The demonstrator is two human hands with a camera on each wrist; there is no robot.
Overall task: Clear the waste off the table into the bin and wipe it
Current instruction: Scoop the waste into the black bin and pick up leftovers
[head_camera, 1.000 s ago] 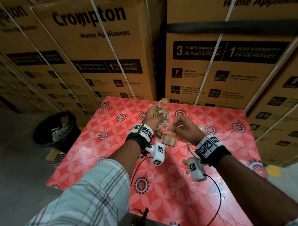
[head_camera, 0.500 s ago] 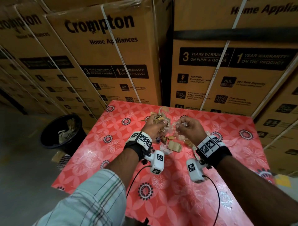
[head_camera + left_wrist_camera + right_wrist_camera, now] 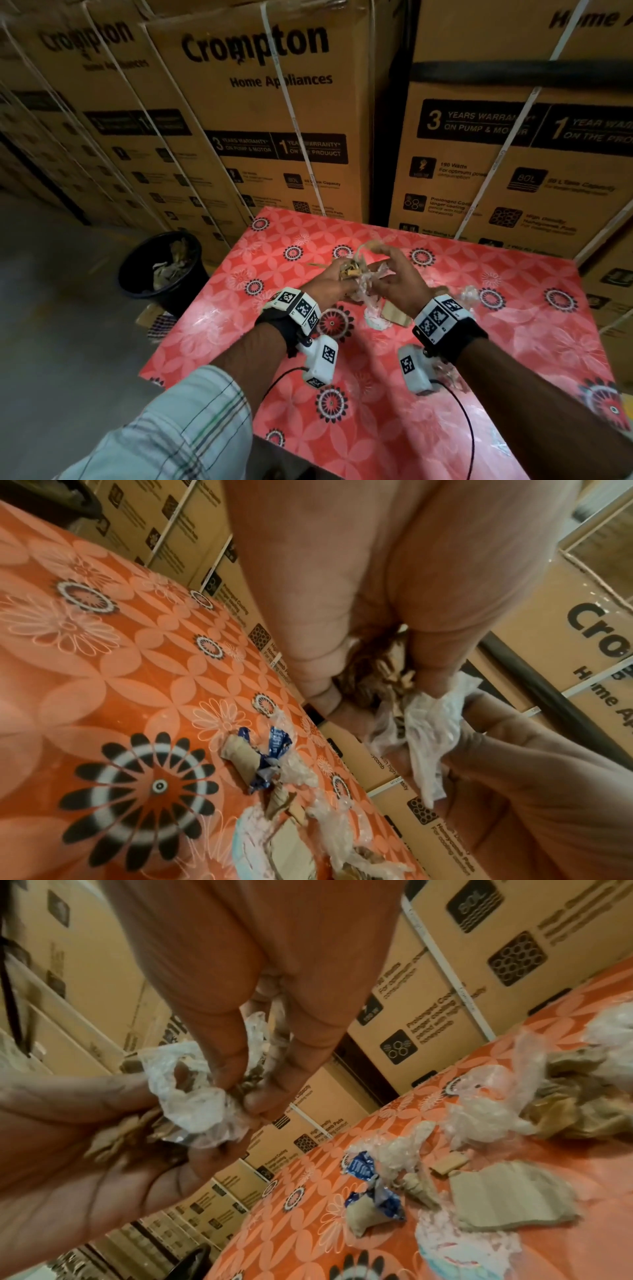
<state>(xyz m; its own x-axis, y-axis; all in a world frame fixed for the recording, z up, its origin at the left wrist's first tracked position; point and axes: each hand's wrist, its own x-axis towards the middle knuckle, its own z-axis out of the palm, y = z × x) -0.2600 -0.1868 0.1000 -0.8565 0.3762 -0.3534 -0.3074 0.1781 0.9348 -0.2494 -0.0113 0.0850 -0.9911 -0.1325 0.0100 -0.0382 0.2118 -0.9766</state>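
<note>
At mid-frame, the left hand (image 3: 330,286) cups a wad of brown scraps (image 3: 349,270) while the right hand (image 3: 399,279) pinches crumpled clear plastic (image 3: 186,1096) into it. Gathering is underway; cardboard bits (image 3: 510,1196) and a blue wrapper (image 3: 361,1168) remain on the red floral table (image 3: 445,428). The next move probably calls for carrying the handful to the black bin (image 3: 137,274), centre left.

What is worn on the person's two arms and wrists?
Each wrist has a black band with white blocks bearing black square codes, and a white camera with a black cable. The left arm has a pale checked sleeve; the right arm is bare.
</note>
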